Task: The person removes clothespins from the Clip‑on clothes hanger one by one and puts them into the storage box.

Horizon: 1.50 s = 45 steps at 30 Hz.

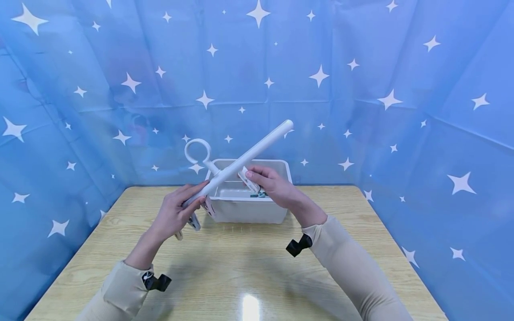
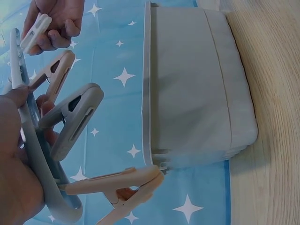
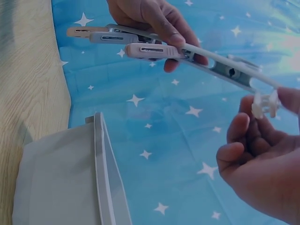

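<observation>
My left hand (image 1: pixel 175 211) grips a white clip hanger (image 1: pixel 253 153) near its lower end, the bar slanting up to the right and its round hook (image 1: pixel 197 141) pointing up and left. From the underside hang a pinkish clip (image 2: pixel 59 75), a grey clip (image 2: pixel 77 117) and a peach clip (image 2: pixel 117 183). My right hand (image 1: pixel 275 186) pinches a white clip (image 1: pixel 250 179) between thumb and fingers, close under the bar. In the right wrist view this white clip (image 3: pixel 265 105) overlaps the bar's edge beside an oval slot.
A white plastic bin (image 1: pixel 249 211) stands at the back of the wooden table (image 1: pixel 241 254), below my hands. Inside it lie small dark green items (image 1: pixel 258 195). A blue curtain (image 1: pixel 249 58) with white stars surrounds the table at the back and sides.
</observation>
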Each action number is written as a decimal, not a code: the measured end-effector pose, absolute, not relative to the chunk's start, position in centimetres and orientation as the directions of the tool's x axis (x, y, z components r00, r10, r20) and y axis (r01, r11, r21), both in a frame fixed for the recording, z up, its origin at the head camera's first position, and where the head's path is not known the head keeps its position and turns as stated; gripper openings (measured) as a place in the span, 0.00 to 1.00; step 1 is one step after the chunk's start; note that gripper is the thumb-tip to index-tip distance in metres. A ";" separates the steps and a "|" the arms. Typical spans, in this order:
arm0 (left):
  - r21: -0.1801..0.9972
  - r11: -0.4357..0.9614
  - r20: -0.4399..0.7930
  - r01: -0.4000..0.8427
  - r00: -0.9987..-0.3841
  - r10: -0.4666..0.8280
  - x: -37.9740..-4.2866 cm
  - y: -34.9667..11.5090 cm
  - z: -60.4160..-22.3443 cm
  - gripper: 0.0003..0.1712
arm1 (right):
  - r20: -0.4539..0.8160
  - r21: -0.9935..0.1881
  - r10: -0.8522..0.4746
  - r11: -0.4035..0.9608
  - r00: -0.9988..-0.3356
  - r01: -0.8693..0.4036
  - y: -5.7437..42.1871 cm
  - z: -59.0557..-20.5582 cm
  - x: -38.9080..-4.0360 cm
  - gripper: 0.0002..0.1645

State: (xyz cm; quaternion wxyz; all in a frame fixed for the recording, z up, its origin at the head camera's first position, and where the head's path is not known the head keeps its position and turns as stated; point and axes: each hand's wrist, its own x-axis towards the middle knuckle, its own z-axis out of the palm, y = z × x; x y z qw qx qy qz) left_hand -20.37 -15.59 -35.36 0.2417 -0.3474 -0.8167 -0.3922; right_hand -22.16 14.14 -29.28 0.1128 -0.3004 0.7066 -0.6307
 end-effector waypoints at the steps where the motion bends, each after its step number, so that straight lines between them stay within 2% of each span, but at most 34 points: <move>1: 0.468 0.453 0.669 0.759 -0.639 0.379 -20.4 -15.6 -35.3 0.28 | 0.221 -0.957 -0.554 0.033 -0.802 -0.287 14.2 -29.3 -22.2 0.23; 7: 0.436 0.454 0.680 0.777 -0.615 0.399 -20.4 -15.7 -35.2 0.28 | 0.257 -0.939 -0.495 0.077 -0.830 -0.336 14.3 -29.5 -22.2 0.15; 15: 0.458 0.431 0.683 0.778 -0.618 0.391 -20.5 -15.8 -35.5 0.28 | 0.341 -0.897 -0.429 0.118 -0.836 -0.426 14.1 -29.5 -22.2 0.11; 24: 0.472 0.426 0.676 0.772 -0.627 0.387 -20.6 -15.9 -35.5 0.28 | 0.388 -0.835 -0.362 0.251 -0.847 -0.490 13.7 -29.3 -22.1 0.15; 35: 0.462 0.428 0.677 0.777 -0.620 0.396 -20.5 -16.0 -35.5 0.28 | 0.391 -0.823 -0.338 0.288 -0.856 -0.489 13.6 -29.5 -22.3 0.11; 45: 0.467 0.418 0.681 0.779 -0.618 0.393 -20.5 -16.0 -35.6 0.28 | 0.413 -0.792 -0.318 0.338 -0.854 -0.509 13.5 -29.3 -22.3 0.12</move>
